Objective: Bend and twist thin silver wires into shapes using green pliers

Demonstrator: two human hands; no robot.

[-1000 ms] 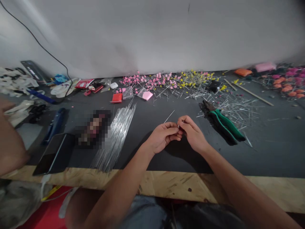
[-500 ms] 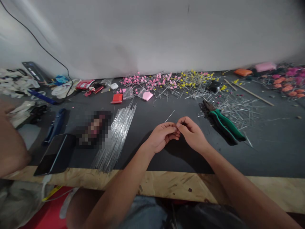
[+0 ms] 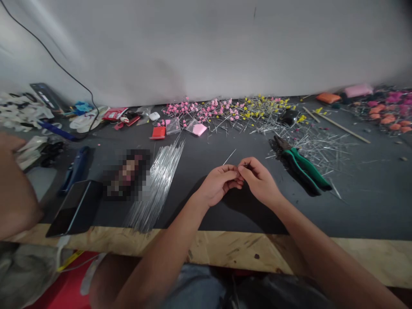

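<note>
My left hand and my right hand meet over the dark tabletop, thumbs and fingertips pinched together. Whatever lies between the fingertips is too small and covered to make out. A thin wire shows just beyond the left fingers; whether it lies on the table or touches the hand, I cannot tell. To the left is a bundle of straight silvery wires. Green-handled pliers rest to the right of my right hand, beside a loose pile of short wires.
Along the wall lie wires with pink tips and yellow tips. Small packets, including a red one, are in front. A phone sits near the left wooden edge. Another person's arm reaches in at far left.
My hands stay nearly still, fingertips pressed together. The other person's arm at the left has shifted slightly.
</note>
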